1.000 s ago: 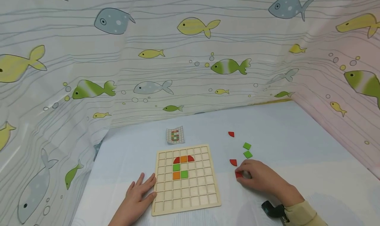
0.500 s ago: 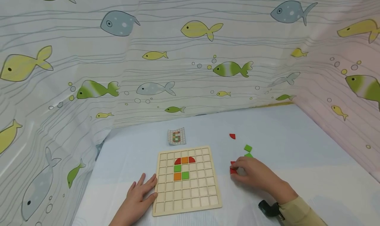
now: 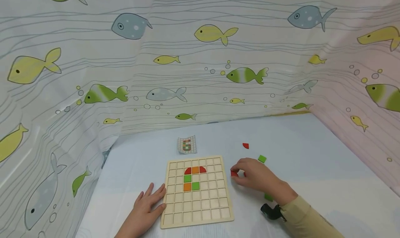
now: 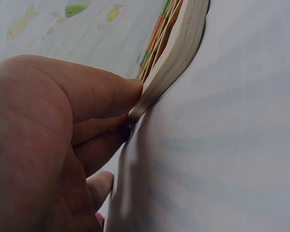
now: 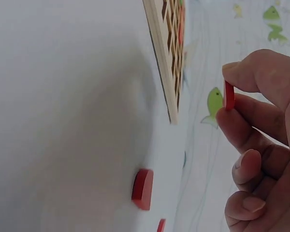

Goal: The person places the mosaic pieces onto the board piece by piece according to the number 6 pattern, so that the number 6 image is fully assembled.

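In the head view, a pale wooden grid board (image 3: 205,195) lies on the table, with red, orange and green tiles set in some cells. My left hand (image 3: 144,207) has its fingers spread, and its fingertips touch the board's left edge; the left wrist view shows the thumb against that edge. My right hand (image 3: 254,175) pinches a small red tile (image 5: 228,95) between thumb and fingertips, just beyond the board's right edge. Seen edge-on in the right wrist view, the tile is above the table. Another red tile (image 5: 143,189) lies below it, mostly hidden by the hand in the head view.
Behind the board lies a small printed pattern card (image 3: 186,145). To the right are a red quarter-round tile (image 3: 246,146), a green tile (image 3: 262,158) and another green tile (image 3: 268,197) near the right wrist. A fish-print curtain (image 3: 187,64) surrounds the table.
My right hand has moved left toward the board, carrying the red tile. A green tile now shows beside the right wrist. The left hand stays at the board's edge. The head view has shifted slightly.
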Motion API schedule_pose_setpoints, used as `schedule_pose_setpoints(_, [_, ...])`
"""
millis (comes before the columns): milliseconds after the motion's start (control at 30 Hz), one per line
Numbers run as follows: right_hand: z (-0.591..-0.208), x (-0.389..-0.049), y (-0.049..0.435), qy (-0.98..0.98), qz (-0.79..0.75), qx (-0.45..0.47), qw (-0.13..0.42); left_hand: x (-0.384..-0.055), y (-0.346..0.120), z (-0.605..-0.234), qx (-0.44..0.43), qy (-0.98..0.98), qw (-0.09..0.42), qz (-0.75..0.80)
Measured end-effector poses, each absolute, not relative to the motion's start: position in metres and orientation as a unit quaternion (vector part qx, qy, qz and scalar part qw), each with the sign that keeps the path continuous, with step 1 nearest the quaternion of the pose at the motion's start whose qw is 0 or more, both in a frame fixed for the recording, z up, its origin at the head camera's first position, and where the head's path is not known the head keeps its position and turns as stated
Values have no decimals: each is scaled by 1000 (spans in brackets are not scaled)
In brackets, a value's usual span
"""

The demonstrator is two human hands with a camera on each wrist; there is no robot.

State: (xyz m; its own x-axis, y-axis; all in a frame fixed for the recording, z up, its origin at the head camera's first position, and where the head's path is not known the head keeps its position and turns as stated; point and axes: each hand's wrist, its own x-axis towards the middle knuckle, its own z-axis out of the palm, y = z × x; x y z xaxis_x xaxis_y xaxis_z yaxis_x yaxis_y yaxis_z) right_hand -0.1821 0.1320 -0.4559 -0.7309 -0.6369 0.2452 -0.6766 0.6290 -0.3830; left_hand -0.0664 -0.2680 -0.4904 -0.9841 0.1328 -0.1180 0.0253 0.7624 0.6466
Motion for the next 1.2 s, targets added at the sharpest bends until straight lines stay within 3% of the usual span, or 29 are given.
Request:
schedule_pose_setpoints(333, [-451, -186, 107, -904, 222, 362, 43, -67, -269, -490, 47, 937, 73, 340])
schedule_pose_setpoints(1200, [-462, -182, 50, -903, 217, 370, -35, -66, -267, -489, 48, 938, 60, 337])
